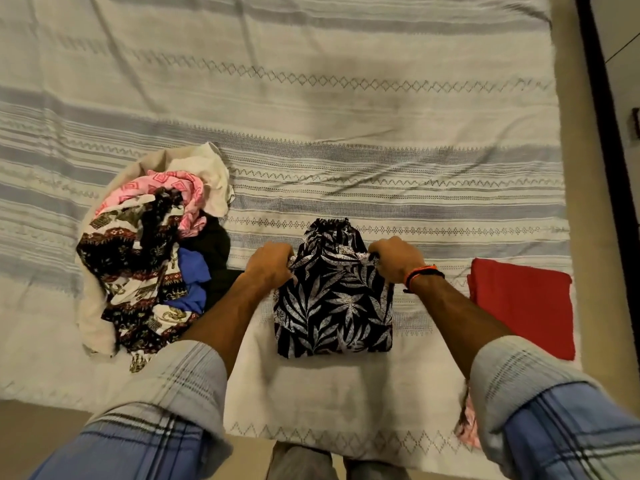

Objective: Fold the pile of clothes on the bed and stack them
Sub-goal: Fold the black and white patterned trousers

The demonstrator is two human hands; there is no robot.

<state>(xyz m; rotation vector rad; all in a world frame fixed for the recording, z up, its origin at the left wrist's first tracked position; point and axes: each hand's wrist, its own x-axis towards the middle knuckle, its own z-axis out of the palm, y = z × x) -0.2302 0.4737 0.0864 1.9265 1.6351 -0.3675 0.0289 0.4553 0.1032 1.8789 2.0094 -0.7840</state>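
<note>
While both fists curl tight, left hand point(272, 263) and right hand point(398, 259) grip leaf-print garment point(334, 306) at fold's side edges, centre of bed point(346, 133); unfolded pile point(152, 251) at 9 o'clock; red folded piece point(523, 303) at 3 o'clock; fingertips hidden in cloth.

Fingertips of both hands buried in the leaf-print garment point(334, 299); pink cloth point(468, 427) half behind right sleeve point(540, 403)

Bed point(346, 133) under pale striped cover, unfolded clothes pile point(149, 258) at left edge, leaf-print garment point(334, 306) part-folded at centre front, folded red garment point(523, 303) flat at right, well apart from pile
</note>
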